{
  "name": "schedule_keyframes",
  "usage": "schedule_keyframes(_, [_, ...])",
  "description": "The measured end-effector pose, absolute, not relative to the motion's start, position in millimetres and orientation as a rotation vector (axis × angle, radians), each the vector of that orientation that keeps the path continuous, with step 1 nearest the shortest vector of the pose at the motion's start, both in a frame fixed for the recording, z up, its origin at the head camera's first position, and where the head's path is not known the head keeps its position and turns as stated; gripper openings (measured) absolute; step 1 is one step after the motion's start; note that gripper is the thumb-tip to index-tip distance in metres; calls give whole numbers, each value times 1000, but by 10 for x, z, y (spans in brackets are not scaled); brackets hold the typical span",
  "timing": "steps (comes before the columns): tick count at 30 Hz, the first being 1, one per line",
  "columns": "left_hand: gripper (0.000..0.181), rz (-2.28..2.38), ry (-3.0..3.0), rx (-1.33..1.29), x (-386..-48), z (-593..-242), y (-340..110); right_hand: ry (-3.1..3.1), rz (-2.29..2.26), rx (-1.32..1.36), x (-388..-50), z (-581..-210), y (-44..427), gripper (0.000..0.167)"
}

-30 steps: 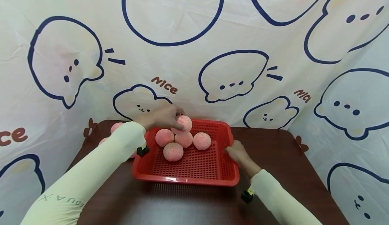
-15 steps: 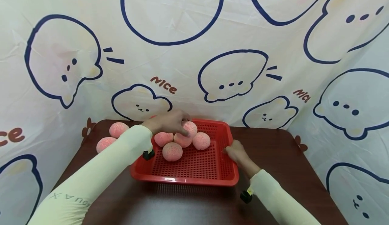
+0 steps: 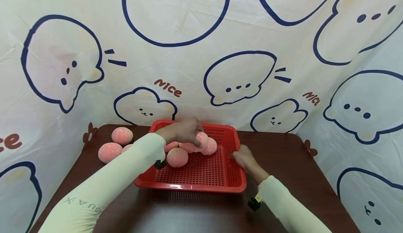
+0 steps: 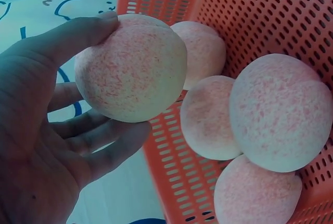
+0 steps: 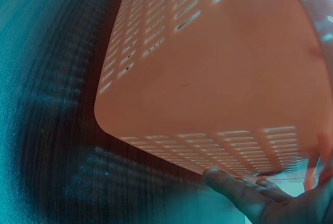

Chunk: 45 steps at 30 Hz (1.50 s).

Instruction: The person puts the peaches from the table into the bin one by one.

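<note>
My left hand holds a pink peach over the back part of a red plastic basket. In the left wrist view, thumb and fingers grip this held peach from the side. Several other peaches lie in the basket, among them a front peach and a right-hand peach. Part of the group is hidden behind my hand. My right hand grips the basket's right side at the rim; in the right wrist view its thumb lies against the outer wall.
Left of the basket, more peaches lie on the dark brown table, partly behind my left sleeve. A cartoon-printed cloth hangs close behind the table's back edge and along both sides.
My left hand has moved right and down with its peach, lower among the peaches in the basket. Its forearm now uncovers more of the table peaches. The right hand stays at the basket's side.
</note>
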<state>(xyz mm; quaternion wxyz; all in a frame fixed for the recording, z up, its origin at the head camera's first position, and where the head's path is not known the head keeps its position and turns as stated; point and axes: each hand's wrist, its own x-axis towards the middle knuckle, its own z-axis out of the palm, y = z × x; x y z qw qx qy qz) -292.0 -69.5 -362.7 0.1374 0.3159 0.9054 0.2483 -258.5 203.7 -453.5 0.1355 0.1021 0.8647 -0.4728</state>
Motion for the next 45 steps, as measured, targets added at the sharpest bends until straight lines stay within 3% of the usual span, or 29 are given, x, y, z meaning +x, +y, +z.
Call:
schedule_keyframes(12, [46, 695, 2544, 890, -2945, -3717, -652, 2512, -1352, 302, -2592, -4473, 2050, 36])
schedule_keyframes(23, [22, 703, 2492, 839, -2914, -3827, -569, 2478, -1365, 335, -2602, -4507, 2060, 38])
schedule_keyframes(33, [53, 721, 2498, 776, -2860, -3968, -568, 2493, -1368, 326, -2591, -4525, 2037, 37])
schedule_keyframes(45, [49, 659, 2613, 865, -2806, -4038, -527, 2478, -1371, 330, -2579, -4522, 2042, 37])
